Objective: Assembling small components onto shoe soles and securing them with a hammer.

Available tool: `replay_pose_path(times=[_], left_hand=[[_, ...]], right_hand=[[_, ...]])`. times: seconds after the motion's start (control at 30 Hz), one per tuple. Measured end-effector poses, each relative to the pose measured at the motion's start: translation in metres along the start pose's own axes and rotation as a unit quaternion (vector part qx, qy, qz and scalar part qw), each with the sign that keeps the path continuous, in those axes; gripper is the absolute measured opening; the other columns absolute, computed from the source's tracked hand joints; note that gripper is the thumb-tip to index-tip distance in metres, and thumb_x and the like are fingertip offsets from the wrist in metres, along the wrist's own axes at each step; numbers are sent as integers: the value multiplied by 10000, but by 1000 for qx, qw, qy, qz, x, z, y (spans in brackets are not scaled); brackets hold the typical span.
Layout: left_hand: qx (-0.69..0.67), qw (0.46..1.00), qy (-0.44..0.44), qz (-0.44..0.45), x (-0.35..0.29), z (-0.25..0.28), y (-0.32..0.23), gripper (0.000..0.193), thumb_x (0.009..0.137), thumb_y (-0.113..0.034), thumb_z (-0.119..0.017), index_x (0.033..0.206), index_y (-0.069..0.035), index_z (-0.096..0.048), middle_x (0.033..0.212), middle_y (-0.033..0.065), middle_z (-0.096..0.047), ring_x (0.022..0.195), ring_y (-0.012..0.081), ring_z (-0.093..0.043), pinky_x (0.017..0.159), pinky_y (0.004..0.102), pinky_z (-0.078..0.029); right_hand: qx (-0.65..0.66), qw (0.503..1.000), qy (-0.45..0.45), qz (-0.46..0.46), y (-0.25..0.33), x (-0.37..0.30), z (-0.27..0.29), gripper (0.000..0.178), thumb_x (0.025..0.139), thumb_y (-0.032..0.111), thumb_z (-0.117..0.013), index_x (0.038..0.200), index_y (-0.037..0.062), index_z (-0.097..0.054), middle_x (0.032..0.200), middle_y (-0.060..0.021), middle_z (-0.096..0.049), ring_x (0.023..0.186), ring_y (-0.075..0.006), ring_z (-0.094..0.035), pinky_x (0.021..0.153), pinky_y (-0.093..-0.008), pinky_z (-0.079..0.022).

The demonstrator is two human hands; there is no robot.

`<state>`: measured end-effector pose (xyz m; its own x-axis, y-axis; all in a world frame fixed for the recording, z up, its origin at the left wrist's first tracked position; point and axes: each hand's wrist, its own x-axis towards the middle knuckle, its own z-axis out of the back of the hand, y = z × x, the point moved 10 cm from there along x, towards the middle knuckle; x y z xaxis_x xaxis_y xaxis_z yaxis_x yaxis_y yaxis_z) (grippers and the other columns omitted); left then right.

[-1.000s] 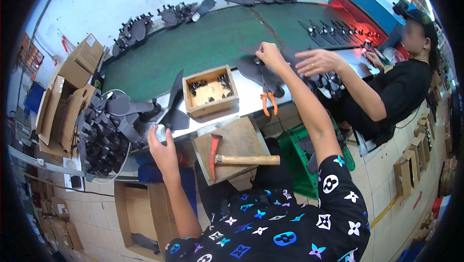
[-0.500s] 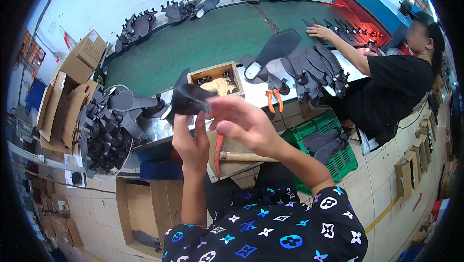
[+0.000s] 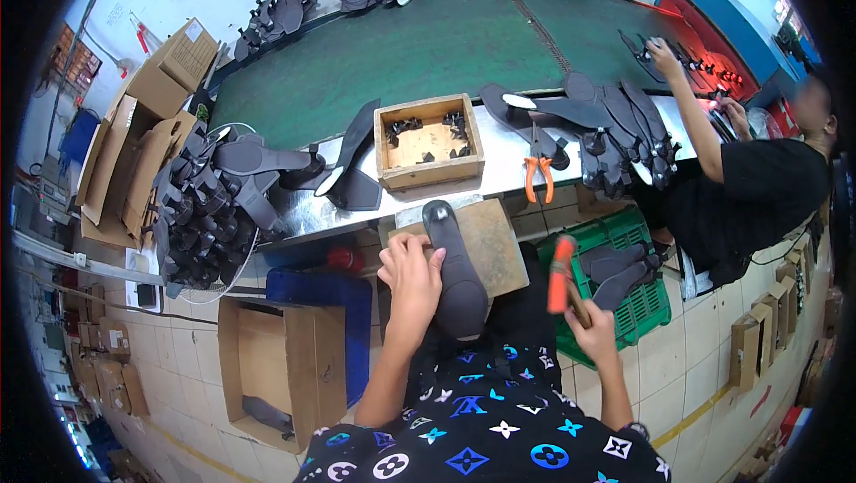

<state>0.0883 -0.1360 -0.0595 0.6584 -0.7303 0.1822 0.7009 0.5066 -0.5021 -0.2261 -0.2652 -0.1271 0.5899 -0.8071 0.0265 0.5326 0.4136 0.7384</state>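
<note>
My left hand (image 3: 410, 280) is closed on the edge of a dark grey shoe sole (image 3: 456, 273). That sole lies lengthwise over a flat work block (image 3: 497, 251) in front of me, its narrow heel end pointing away and its wide end toward my lap. My right hand (image 3: 596, 333) grips a hammer (image 3: 562, 280) by its wooden handle. The hammer's orange-red head is raised to the right of the block, apart from the sole.
Beyond the block stand a wooden box (image 3: 428, 171) of small black heel pieces and orange-handled pliers (image 3: 539, 178). Soles heap up in a basket (image 3: 209, 189) at left. A green crate (image 3: 642, 305) stands at right, near a co-worker (image 3: 740, 171) beside the green conveyor (image 3: 401, 55).
The dark piece held up in both hands has left the air; a sole now lies on the block under my left hand. My right hand has picked up the hammer from the block.
</note>
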Motion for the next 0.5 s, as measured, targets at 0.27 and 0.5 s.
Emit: replay_pose_path(times=[0.27,0.5], left_hand=[[1,971,-103,-214,149,7,-51,221,860,-83,-679,1070,-37,-629,1008,144,-639,992,351,-611,851,422,-475],[-14,971,70,-229,239,-63,-22,157,775,-64,-699,898,32,-683,882,222,-683,826,397,-670,743,446,-527]], right_hand=[[384,891,-89,-226,-8,-22,-3,172,980,148,-637,1024,-16,-669,559,75,-456,434,-17,-394,415,-231,-303],[306,945,-115,-4,34,28,10,166,989,125,-625,1056,-22,-658,563,82,-451,418,-13,-363,389,-207,-258]])
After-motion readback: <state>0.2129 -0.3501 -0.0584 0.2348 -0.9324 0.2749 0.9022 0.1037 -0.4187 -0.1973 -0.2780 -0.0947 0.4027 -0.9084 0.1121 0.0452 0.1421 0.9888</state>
